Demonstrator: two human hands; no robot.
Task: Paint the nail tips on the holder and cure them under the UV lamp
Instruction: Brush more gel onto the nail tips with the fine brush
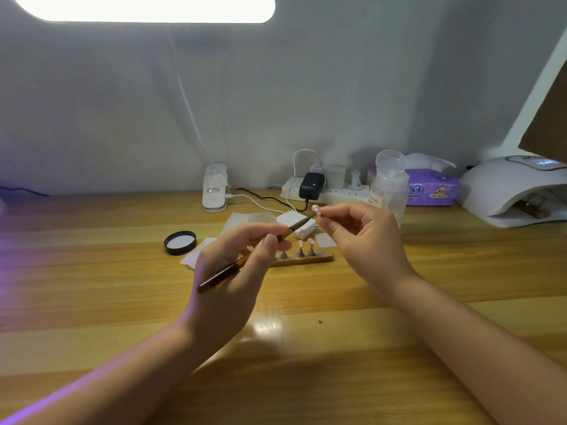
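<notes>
Painting a nail tip over a wood desk, grey wall behind.
L hand (233, 265) pinches brush (245, 259); its point touches the pink nail tip (316, 209) pinched in R hand (365, 237). Holder (306, 257) at 12 o'clock of L hand w/ 2 tips. UV lamp (506, 191) at 2 o'clock.

A home nail-art desk: glossy wooden table (92, 302), white domed UV lamp (506, 185) at its back right corner, white power strip (331, 191) along the grey wall.
</notes>
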